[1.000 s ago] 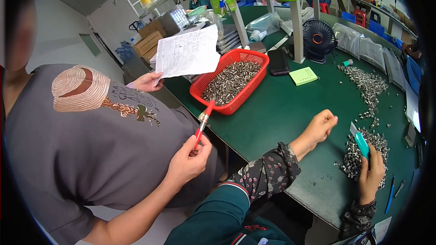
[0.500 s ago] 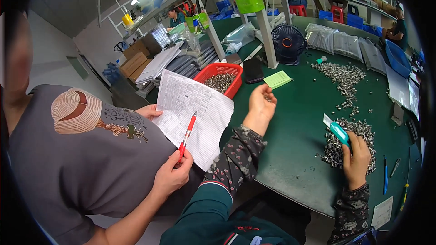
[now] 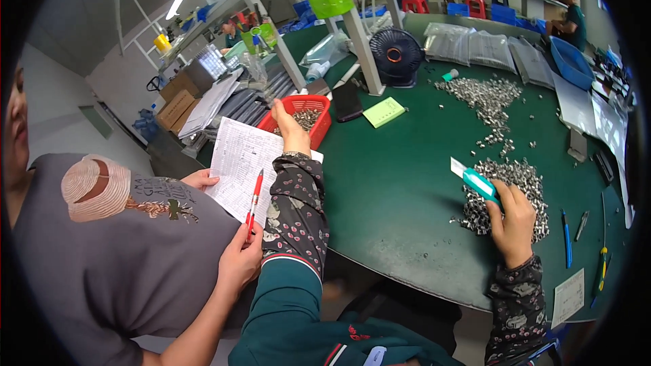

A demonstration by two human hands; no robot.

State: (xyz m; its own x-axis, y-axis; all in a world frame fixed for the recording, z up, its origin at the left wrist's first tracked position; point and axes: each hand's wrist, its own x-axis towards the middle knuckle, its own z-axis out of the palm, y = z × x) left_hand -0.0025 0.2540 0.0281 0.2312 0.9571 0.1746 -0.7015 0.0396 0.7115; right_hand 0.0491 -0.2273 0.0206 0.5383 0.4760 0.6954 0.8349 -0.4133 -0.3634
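My right hand (image 3: 513, 222) is closed around a teal-handled scraper (image 3: 480, 184) with a pale flat blade pointing up and left. Beneath it lies a pile of small shiny metal parts (image 3: 532, 183). My left hand (image 3: 293, 133) is raised, with its fingers stretched out and nothing visible in them. It hangs in front of a red basket (image 3: 319, 103) of similar small parts and overlaps a printed sheet (image 3: 234, 163). A person beside me on the left holds that sheet in one hand and a red pen (image 3: 255, 196) in the other.
A second spread of metal parts (image 3: 485, 98) lies farther back on the green table (image 3: 386, 196). Behind stand a black fan (image 3: 395, 56) and bagged stacks (image 3: 447, 44). A lime-green notepad (image 3: 384, 112) and dark phone (image 3: 348, 102) lie near the basket. A blue pen (image 3: 567, 238) lies at right.
My left hand has swung left from beside the notepad to the basket and sheet. My right hand still holds the scraper over the pile. The view has shifted to the right.
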